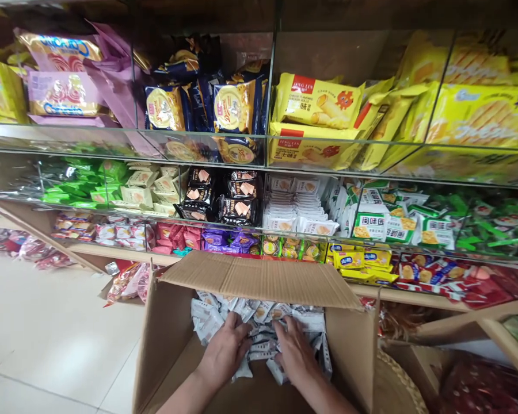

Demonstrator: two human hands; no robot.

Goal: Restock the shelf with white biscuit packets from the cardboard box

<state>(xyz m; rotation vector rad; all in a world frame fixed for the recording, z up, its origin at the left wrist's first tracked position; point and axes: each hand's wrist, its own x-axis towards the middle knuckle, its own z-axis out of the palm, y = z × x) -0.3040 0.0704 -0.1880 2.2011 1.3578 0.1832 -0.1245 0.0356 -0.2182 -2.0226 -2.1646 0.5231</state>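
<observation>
both hands are inside an open cardboard box [351, 339], reaching into a loose heap of small white wrapped snacks [263, 311] that lies against its far side, leaving the bare brown bottom showing nearer the person. the left hand [225, 348] is on the heap's left part, its fingers bent and pointing forward onto the wrappers; the right hand [297, 349] is on the right part, fingers a little spread and curled down among the snacks. i cannot tell whether either hand pinches a packet or only rests on the pile. the hands are apart, with wrappers between them. the box's far flap [259, 279] leans up toward the shelves, where neat rows of white packets [304, 201] sit between black packets [239, 204] and green-and-white packets [382, 218]. a pale tiled floor [56, 339] shows at the left.
</observation>
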